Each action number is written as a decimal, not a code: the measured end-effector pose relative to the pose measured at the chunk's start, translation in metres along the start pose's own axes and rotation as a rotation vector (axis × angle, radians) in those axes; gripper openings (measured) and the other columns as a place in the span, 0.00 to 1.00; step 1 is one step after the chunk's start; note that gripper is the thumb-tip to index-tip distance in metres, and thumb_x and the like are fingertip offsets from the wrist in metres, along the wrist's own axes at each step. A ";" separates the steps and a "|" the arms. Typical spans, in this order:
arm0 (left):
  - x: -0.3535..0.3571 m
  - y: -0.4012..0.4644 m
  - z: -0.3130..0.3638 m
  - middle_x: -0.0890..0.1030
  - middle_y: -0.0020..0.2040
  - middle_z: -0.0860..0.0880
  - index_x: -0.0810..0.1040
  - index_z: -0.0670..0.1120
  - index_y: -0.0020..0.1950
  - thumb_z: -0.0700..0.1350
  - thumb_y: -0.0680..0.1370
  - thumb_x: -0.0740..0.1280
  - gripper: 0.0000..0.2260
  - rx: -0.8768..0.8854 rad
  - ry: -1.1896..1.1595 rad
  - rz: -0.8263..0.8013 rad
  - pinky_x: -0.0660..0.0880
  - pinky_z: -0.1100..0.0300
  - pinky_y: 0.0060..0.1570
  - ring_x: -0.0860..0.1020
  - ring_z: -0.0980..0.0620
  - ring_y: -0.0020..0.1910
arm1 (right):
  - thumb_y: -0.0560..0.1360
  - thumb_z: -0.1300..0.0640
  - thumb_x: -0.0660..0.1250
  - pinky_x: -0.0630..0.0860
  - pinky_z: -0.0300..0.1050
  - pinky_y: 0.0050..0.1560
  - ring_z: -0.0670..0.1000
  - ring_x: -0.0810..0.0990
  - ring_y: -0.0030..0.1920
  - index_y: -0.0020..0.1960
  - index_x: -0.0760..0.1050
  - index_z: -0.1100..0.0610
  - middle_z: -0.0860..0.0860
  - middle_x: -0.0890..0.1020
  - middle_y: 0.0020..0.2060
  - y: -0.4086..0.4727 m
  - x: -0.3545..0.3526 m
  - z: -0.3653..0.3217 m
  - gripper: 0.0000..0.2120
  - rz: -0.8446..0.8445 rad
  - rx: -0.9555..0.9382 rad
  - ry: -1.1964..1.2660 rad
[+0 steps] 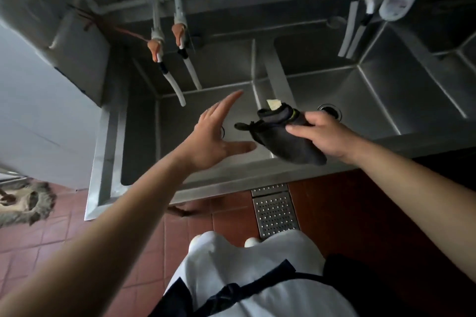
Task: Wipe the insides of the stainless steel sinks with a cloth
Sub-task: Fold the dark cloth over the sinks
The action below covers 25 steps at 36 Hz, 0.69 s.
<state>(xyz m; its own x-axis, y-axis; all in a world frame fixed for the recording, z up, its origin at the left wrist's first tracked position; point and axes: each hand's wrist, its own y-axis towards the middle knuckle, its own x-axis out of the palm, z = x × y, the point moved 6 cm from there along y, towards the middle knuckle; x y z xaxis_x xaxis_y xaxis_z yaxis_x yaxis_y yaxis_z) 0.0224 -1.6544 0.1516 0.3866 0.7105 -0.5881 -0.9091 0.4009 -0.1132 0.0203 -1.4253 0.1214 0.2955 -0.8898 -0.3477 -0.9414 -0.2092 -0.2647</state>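
Your right hand (320, 134) grips a dark cloth (280, 136), fingers curled over its upper edge. The cloth is bunched and hangs in the air above the divider between the two nearest basins, its lower end over the front rim. A pale tag and a thin green edge show at the top of the bundle. The cloth touches no steel surface that can be made out.

Your left hand (219, 134) is spread flat, fingers straight and thumb held out toward the cloth, holding nothing. It hovers above the left sink (139, 141), partly covering that basin's drain.

The middle sink (365, 100) lies beyond your right hand, its round drain (330, 110) just past the knuckles. A third basin (438, 31) sits at the far right.

Two taps with orange handles (167, 41) and white hoses hang over the left sink. More hoses and a white pump bottle (398, 1) hang by the back wall near the right basins.

On the red tiled floor (38, 252) lie a perforated metal drain grate (275, 211) below the sink front and a grey mop head (25, 203) at far left.
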 end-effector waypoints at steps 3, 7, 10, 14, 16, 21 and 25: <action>-0.022 0.001 0.041 0.67 0.73 0.59 0.61 0.59 0.77 0.55 0.68 0.79 0.42 0.135 -0.063 -0.147 0.60 0.54 0.76 0.63 0.60 0.74 | 0.73 0.59 0.73 0.78 0.35 0.47 0.46 0.84 0.46 0.46 0.85 0.51 0.49 0.87 0.43 -0.015 0.006 -0.057 0.05 -0.061 -0.119 0.119; -0.051 -0.010 0.054 0.81 0.61 0.53 0.76 0.46 0.67 0.43 0.72 0.77 0.24 0.215 -0.175 -0.179 0.73 0.57 0.66 0.78 0.56 0.62 | 0.68 0.52 0.75 0.79 0.41 0.54 0.51 0.84 0.55 0.55 0.83 0.54 0.53 0.86 0.51 -0.027 0.026 -0.094 0.16 -0.087 -0.206 0.310; -0.062 -0.016 0.032 0.83 0.56 0.43 0.79 0.40 0.61 0.35 0.73 0.75 0.17 0.154 -0.261 -0.130 0.75 0.43 0.63 0.81 0.44 0.58 | 0.66 0.49 0.78 0.77 0.43 0.54 0.51 0.83 0.56 0.54 0.84 0.48 0.51 0.86 0.53 -0.022 0.060 -0.075 0.17 -0.075 -0.088 0.389; -0.063 -0.027 -0.019 0.80 0.54 0.29 0.78 0.34 0.58 0.29 0.72 0.72 0.15 -0.009 -0.472 -0.048 0.72 0.30 0.58 0.80 0.34 0.51 | 0.66 0.60 0.77 0.76 0.52 0.61 0.53 0.83 0.56 0.56 0.82 0.55 0.53 0.85 0.54 -0.017 0.126 -0.028 0.19 -0.115 0.105 0.367; -0.063 -0.032 -0.048 0.81 0.52 0.31 0.78 0.35 0.58 0.29 0.73 0.71 0.14 -0.082 -0.622 -0.045 0.76 0.37 0.54 0.80 0.38 0.49 | 0.68 0.67 0.75 0.78 0.46 0.55 0.53 0.84 0.52 0.53 0.82 0.58 0.55 0.86 0.51 -0.016 0.143 -0.016 0.15 -0.009 0.125 0.413; -0.064 -0.043 -0.101 0.80 0.57 0.32 0.75 0.35 0.63 0.33 0.71 0.71 0.20 -0.221 -0.966 -0.108 0.77 0.44 0.58 0.79 0.34 0.55 | 0.70 0.66 0.74 0.79 0.39 0.41 0.51 0.84 0.45 0.53 0.82 0.59 0.56 0.86 0.46 -0.018 0.141 -0.024 0.11 0.185 0.128 0.456; -0.052 -0.051 -0.108 0.81 0.54 0.37 0.77 0.36 0.60 0.33 0.69 0.72 0.19 -0.162 -0.852 -0.348 0.76 0.48 0.53 0.79 0.38 0.53 | 0.68 0.67 0.76 0.78 0.44 0.50 0.49 0.83 0.45 0.51 0.83 0.59 0.55 0.86 0.45 -0.028 0.122 -0.050 0.13 0.341 0.057 0.255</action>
<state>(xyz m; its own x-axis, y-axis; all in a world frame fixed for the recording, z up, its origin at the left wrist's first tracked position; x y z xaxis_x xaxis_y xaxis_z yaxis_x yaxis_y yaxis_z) 0.0321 -1.7746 0.1013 0.5662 0.7759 0.2782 -0.7068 0.6307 -0.3204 0.0743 -1.5481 0.1313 -0.0876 -0.9775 -0.1919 -0.9656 0.1306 -0.2246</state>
